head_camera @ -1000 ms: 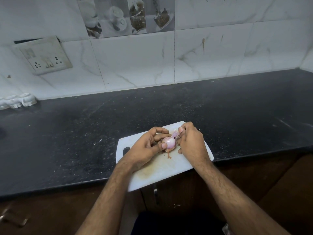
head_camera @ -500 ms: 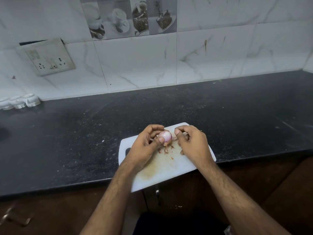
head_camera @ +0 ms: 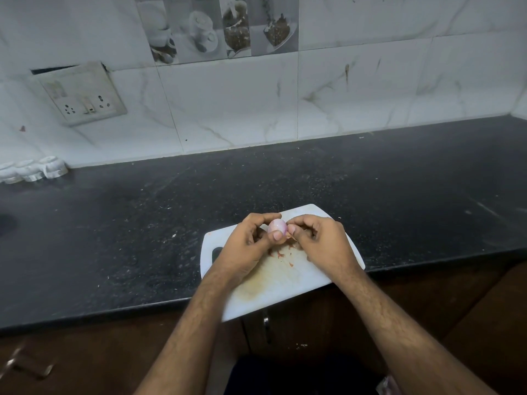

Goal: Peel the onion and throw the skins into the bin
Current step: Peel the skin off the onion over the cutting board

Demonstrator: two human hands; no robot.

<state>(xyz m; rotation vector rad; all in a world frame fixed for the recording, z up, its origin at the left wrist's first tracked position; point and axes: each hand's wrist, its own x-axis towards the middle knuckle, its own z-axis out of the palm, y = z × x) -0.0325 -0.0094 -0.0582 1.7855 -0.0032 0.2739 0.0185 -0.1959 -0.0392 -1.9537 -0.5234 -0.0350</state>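
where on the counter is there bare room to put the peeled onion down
The black counter lies bare right of and behind the cutting board, up to the tiled wall. It is also bare left of the board, short of the white cups. The board is crowded: both hands, onion, skin scraps.

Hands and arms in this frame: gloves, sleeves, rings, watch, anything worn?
Nothing worn that shows. The left hand and right hand are bare, with no gloves and no rings visible. Both forearms are bare up to the frame's bottom edge: no sleeves, watch or bands in view. Short nails show on the fingertips.
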